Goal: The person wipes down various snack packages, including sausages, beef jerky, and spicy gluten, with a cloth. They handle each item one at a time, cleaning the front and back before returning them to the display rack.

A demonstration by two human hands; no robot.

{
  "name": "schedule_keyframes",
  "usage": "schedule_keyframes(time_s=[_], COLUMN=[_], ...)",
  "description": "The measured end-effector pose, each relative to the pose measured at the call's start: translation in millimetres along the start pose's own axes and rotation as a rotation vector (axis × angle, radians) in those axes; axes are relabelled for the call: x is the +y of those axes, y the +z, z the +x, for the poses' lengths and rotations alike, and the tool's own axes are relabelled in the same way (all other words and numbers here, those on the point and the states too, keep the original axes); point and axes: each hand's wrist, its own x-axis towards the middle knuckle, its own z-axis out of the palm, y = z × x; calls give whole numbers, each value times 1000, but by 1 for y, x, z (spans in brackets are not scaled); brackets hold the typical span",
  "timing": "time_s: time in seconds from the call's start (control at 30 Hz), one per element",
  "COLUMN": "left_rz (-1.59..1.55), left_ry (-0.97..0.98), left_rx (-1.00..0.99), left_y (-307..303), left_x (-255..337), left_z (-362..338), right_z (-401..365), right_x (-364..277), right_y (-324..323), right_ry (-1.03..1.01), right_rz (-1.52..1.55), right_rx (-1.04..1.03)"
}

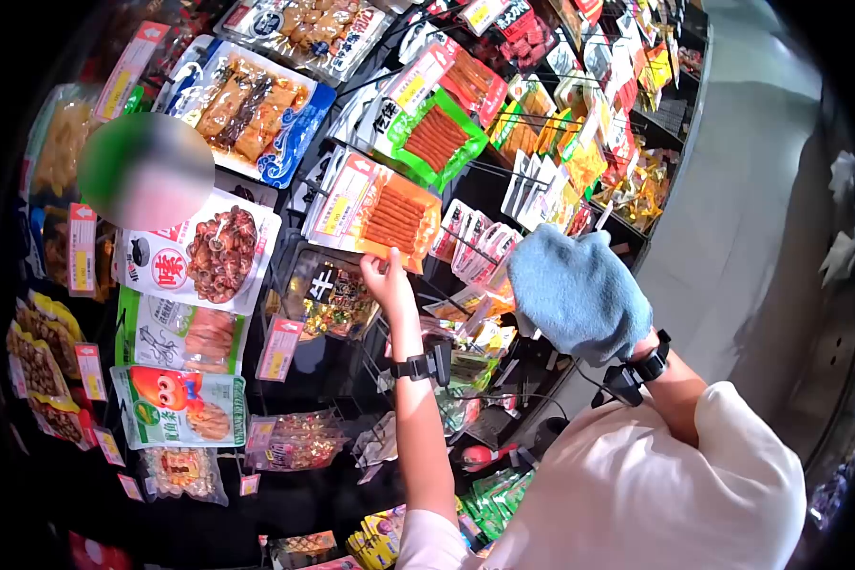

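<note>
My left hand (387, 277) reaches up to a hanging orange sausage packet (389, 211) and pinches its lower edge, just above a dark packet with a yellow label (332, 294). A black wrist device (423, 365) is strapped to that arm. My right hand (579, 290) is wrapped in a blue cloth, shaped like a mitt, so its fingers are hidden. It hovers in front of the pegs of small white and red packets (475, 242). A black band (641, 369) sits on the right wrist.
Snack packets hang on a dark peg rack: a green sausage packet (437, 138), a blue tray packet (252, 109), a white packet with red characters (204, 252), and pink price tags (280, 347). A grey floor aisle (750, 190) runs along the right.
</note>
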Motion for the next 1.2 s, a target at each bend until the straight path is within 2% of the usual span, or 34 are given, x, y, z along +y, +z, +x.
schedule_keyframes(time_s=[0.13, 0.23, 0.27, 0.37, 0.47, 0.6, 0.63, 0.73, 0.77, 0.83, 0.87, 0.9, 0.97, 1.0, 1.03, 1.1, 1.13, 1.17, 1.2], left_rz=[-90, -79, -56, -221, -210, -307, -323, -283, -277, -279, -304, -357, -393, -352, -388, -235, -234, -132, 4], left_ry=[-63, -112, -193, -117, 14, -16, -30, -9, 4, 11, -21, 28, -72, -100, -62, -66, -47, 87, 87], left_rx=[-108, -79, -4, -62, -61, -24, -34, -65, -93, -100, -105, -95, -111, -89, -116, -51, -7, 9, 73], left_y=[8, 21, 27, 20, 24, 22, 20, 13, 10, 5, 2, 1, -6, -8, -8, -6, -1, 1, 2], left_x=[8, 24, 34, -5, 0, 23, 28, 47, 51, 65, 72, 81, 88, 95, 94, 92, 83, 72, 69], left_z=[3, 2, -1, 30, 24, -10, -20, -45, -52, -70, -79, -85, -89, -92, -90, -87, -83, -78, -75], right_z=[-5, -11, -14, -26, -35, -40, -38, -32, -45, -69, -62, -58, -53, -65, -33, -84, -71, -64, -88], right_x=[7, 10, 9, 12, 13, -3, -3, -3, -4, 5, -4, -13, -26, -22, -64, -24, -46, -69, -44], right_y=[2, 2, 3, 5, 9, -4, -6, -10, -5, 35, 20, 3, -5, 11, -73, 22, -7, -38, -8], right_ry=[0, -26, -35, -97, -193, 366, 344, -140, -194, 40, -98, -221, -253, -135, -202, 191, -69, -311, -38], right_rz=[77, 73, 61, -26, -78, 1396, 1382, -41, -127, 259, 38, -253, -313, -2, -233, 1000, 348, -308, 439], right_rx=[-21, -53, -69, -123, -73, -162, -191, -202, -110, 18, -15, -79, -185, -205, -550, -262, -277, -269, -302])
